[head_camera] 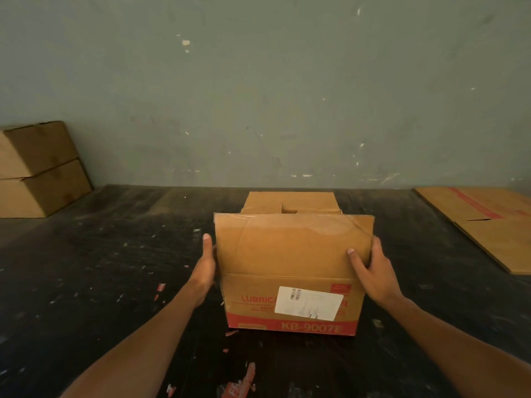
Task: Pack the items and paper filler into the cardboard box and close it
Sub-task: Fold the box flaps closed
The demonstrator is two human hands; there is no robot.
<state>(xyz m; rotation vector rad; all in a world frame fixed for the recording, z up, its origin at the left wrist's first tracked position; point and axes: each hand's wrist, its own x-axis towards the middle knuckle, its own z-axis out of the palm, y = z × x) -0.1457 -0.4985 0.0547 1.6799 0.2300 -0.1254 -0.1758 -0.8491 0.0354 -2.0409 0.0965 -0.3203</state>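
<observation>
Two hands fold the near flap (293, 242) over the cardboard box (290, 305).
Left hand (204, 268) grasps one flap edge, right hand (370, 271) the other; uneven pressure could crumple it.

Cardboard box (290, 271) mid-table (115, 254), hands at its sides. Two stacked boxes (37, 170) far left. Flat cardboard sheet (485, 222) far right.

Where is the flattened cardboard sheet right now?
The flattened cardboard sheet lies on the dark table at the far right, near the wall, apart from the box.
</observation>
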